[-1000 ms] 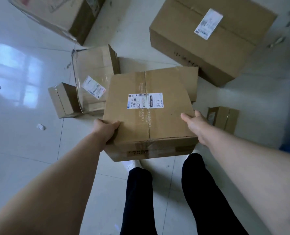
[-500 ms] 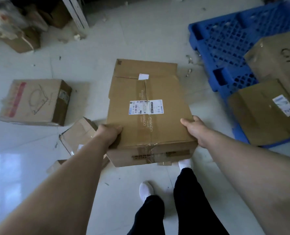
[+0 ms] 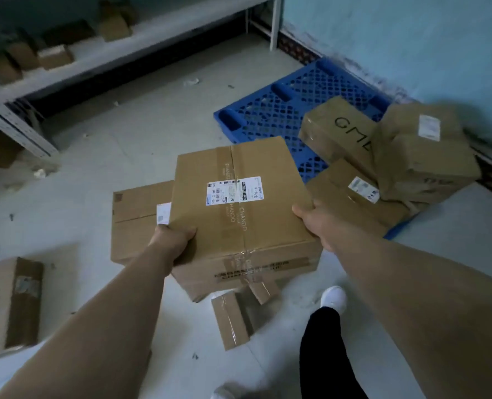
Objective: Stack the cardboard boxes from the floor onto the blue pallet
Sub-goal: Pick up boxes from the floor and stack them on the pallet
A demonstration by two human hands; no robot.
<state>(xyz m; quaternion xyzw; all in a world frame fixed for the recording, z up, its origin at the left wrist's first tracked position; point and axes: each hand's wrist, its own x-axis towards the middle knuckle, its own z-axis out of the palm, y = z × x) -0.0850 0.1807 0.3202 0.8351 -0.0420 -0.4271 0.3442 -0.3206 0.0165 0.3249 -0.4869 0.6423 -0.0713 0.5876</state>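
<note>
one box in the hands, more still on the floor

the person held a big cardboard box up off the floor with both hands. the left hand was wrapped around the near left corner, and the right hand was pressed tight on the right edge. both hands were gripping the box. it had a white label on top and clear tape down the middle.

the blue pallet sat ahead and to the right, near the pale blue wall. some boxes were already on it. one had dark letters on its side, one was a lumpy box with a white sticker, and a flatter box lay at the near end. they looked a bit messy, not in a neat pile. the far part of the pallet was bare.

some boxes were still on the floor. one lay flat just behind the held box. a small taped one lay under it near the person's feet, and another sat at the left edge. more small boxes sat on a grey shelf, but i could not tell if those were part of the job.

so the job looked partly done. the held box had not yet reached the pallet, and at least three more waited on the floor.
</note>
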